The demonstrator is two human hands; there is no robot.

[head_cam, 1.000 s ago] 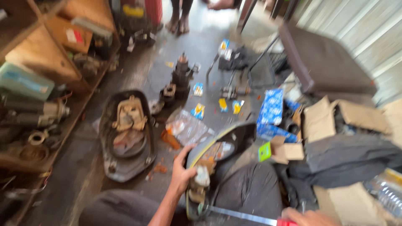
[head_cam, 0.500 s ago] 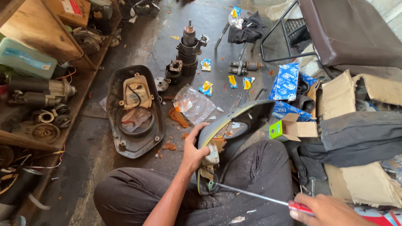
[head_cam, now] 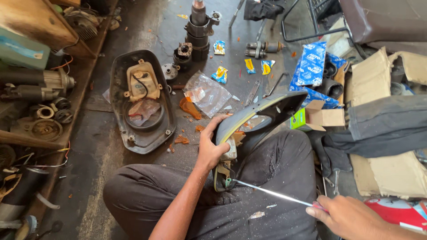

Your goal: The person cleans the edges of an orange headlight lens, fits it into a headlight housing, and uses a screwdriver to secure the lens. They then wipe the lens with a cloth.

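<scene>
Since a moment ago the view has dropped closer: left hand [head_cam: 210, 149] fingers wrapped around a dark mirror housing [head_cam: 255, 118] on the lap, right hand [head_cam: 351, 218] fingers closed on a screwdriver [head_cam: 271, 194] prying its base, apparently needing steady leverage.

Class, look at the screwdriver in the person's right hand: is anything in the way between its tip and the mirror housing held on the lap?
Nothing visible. The right hand holds the screwdriver, whose bare shaft crosses the lap freely, its tip already at the lower end of the mirror housing. The left hand grips the housing higher up, clear of the tip.
</scene>
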